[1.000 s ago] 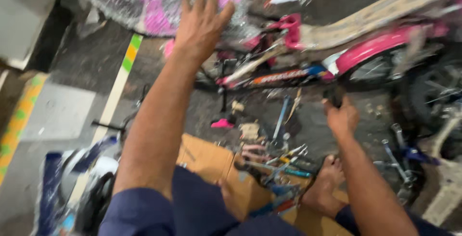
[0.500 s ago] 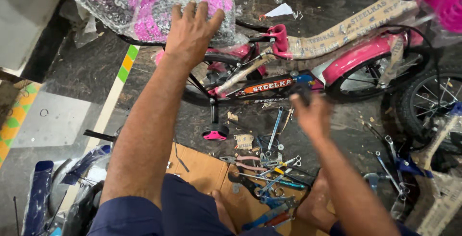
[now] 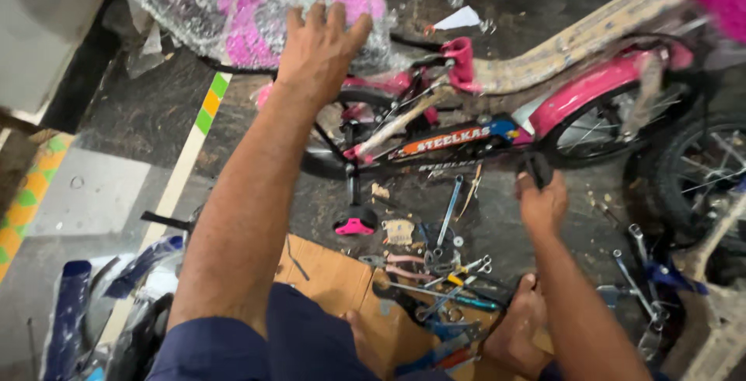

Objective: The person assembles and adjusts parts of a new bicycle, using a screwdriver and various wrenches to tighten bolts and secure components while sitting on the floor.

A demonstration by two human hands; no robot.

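Note:
A small pink and black children's bicycle (image 3: 466, 136) lies on its side on the dark floor, parts of it wrapped in bubble wrap and brown paper. My left hand (image 3: 320, 47) presses flat, fingers spread, on the bubble-wrapped pink wheel (image 3: 241, 16) at the top. My right hand (image 3: 542, 198) grips a small black part (image 3: 536, 167) at the lower edge of the frame, near the rear wheel (image 3: 598, 128). A pink and black pedal (image 3: 355, 222) hangs below the frame between my arms.
Wrenches, pliers and other hand tools (image 3: 447, 272) lie scattered on the floor and on a cardboard sheet (image 3: 334, 272) by my bare foot (image 3: 517, 330). Another wheel (image 3: 699, 179) sits at the right. A striped floor line (image 3: 206, 109) runs at the left.
My view has shifted so the bicycle sits lower and larger in the frame. My right hand moved right along the frame to the black part. My left hand stays on the wrapped wheel.

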